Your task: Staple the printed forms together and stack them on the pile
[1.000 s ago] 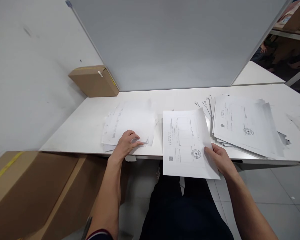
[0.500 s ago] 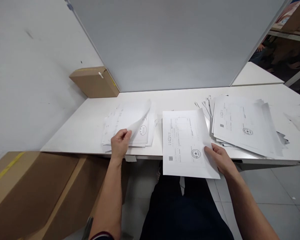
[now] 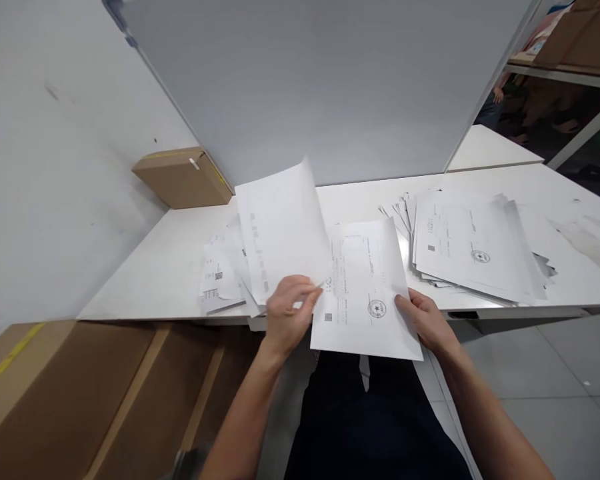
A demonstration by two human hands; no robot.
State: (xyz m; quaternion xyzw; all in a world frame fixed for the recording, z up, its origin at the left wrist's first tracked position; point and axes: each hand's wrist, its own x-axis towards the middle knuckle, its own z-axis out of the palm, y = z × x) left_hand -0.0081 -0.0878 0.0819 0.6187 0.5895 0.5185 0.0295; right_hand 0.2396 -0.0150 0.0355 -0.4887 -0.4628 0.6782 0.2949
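My left hand [image 3: 291, 308] pinches one loose sheet [image 3: 283, 230] by its lower corner, fingers closed on it, and the sheet stands up almost vertical in the middle of the frame. My right hand [image 3: 427, 322] is closed on the right lower edge of a stamped sheet [image 3: 365, 287], thumb on top; this sheet lies half on the desk [image 3: 170, 267] and half over its front edge, above my lap.

I think the raised sheet can slip, because I hold only a small corner and the paper bends. It can also brush the small pile [image 3: 223, 273] at the left centre and push the top pages out of order. The stamped sheet can slide down to the floor [image 3: 555, 373] if my right hand relaxes, since much of it hangs free. The big pile [image 3: 473, 250] at the right is already fanned and untidy, so a touch may spread it more.

The desk is white and smooth. A grey partition [image 3: 330, 87] closes its back side, and a small cardboard box [image 3: 183, 177] sits in the left corner against the wall. Large cartons [image 3: 80, 393] fill the lower left. In the upper right I see another table and shelves.
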